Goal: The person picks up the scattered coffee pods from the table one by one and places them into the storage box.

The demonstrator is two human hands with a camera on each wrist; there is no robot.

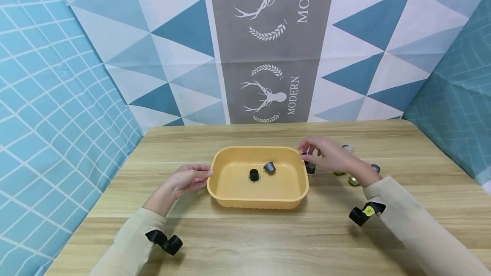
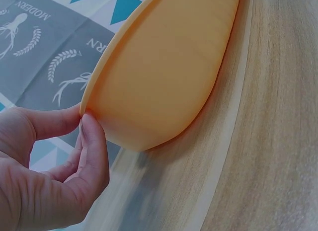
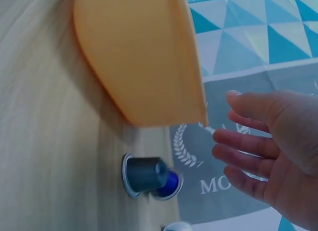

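A yellow plastic basin (image 1: 257, 204) sits on the wooden table, with a black coffee capsule (image 1: 254, 175) standing inside and a grey coffee capsule (image 1: 270, 168) tipped on its side. At the basin's left end, my left hand (image 1: 186, 179) pinches the rim between thumb and finger. My right hand (image 1: 330, 153) hovers by the right end of the basin, fingers loosely spread and holding nothing. Below it, outside the basin, the right wrist view shows a dark capsule (image 3: 143, 173) partly covering a blue capsule (image 3: 171, 184).
Several more capsules lie to the right, partly behind my right forearm, among them a gold one (image 1: 353, 181) and a dark one (image 1: 376, 168). A patterned cloth backdrop (image 1: 268, 54) rises behind the table's far edge (image 1: 184, 127).
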